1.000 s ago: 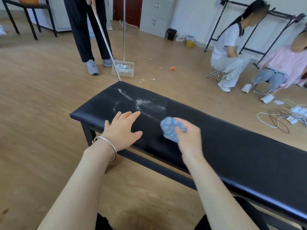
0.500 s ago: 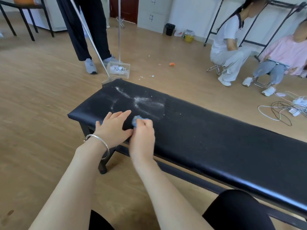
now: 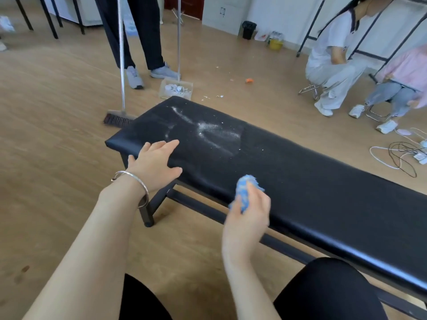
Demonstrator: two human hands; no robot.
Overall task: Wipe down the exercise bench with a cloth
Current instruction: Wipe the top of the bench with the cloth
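Note:
A long black padded bench (image 3: 323, 192) runs from the middle left to the lower right. White powder (image 3: 208, 130) is smeared across its left end. My left hand (image 3: 154, 165), a silver bangle on its wrist, rests flat with straight fingers on the bench's near left corner. My right hand (image 3: 248, 211) grips a bunched blue cloth (image 3: 245, 188) at the bench's near edge, to the right of the powder.
A person in dark trousers (image 3: 136, 31) stands beyond the bench with a broom (image 3: 119, 117) and a dustpan (image 3: 176, 88). Two people (image 3: 335, 65) crouch at the back right. Cables (image 3: 402, 155) lie on the wooden floor at the right. My dark-clad knees (image 3: 323, 292) are below.
My right hand has swept the cloth from beside my left hand rightward along the bench's near edge. The broom head has come down to the floor at the bench's far left end.

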